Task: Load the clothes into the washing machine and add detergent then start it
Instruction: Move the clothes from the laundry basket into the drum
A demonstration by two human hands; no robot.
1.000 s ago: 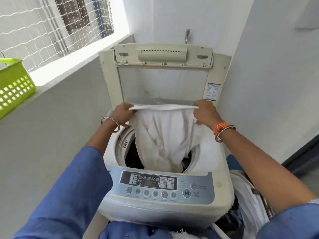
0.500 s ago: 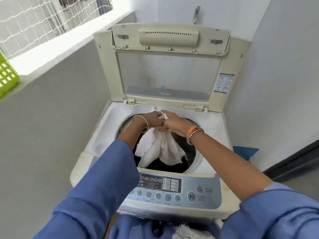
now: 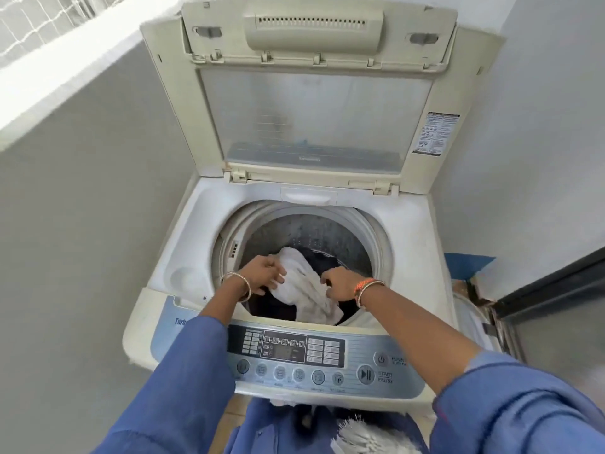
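— So, where is the white garment [image 3: 306, 286] just now?

— Down in the drum [image 3: 314, 237] of the washing machine [image 3: 203, 231], lying on dark clothes [image 3: 322, 262] at the bottom. It sits between my two hands, running slantwise from the far left of the drum towards the near right.

— And your hands?

— My left hand [image 3: 263, 273] is at the garment's far-left end, fingers loosely curled and touching the cloth; I cannot tell for sure whether they pinch it or only rest on it. My right hand [image 3: 340, 283] is at the near-right side, fingers bent down at the cloth's edge; I cannot say whether they grip it either.

— Which hand is nearer the thing?

— Both touch it or very nearly do. The bulk of the cloth lies closer to my left, so a downward push, I judge, would come best from there.

— Count what you have.

— One white garment, one dark heap under it, one machine with its lid [image 3: 314, 103] standing upright at the back, one control panel [image 3: 294, 352] on the near edge with one start button [image 3: 365, 375] towards its right. More cloth shows low beside and in front of the machine; I can't count it. No detergent is in sight.

— So the task?

— Loading looks part done, I think; detergent and starting are yet to come.
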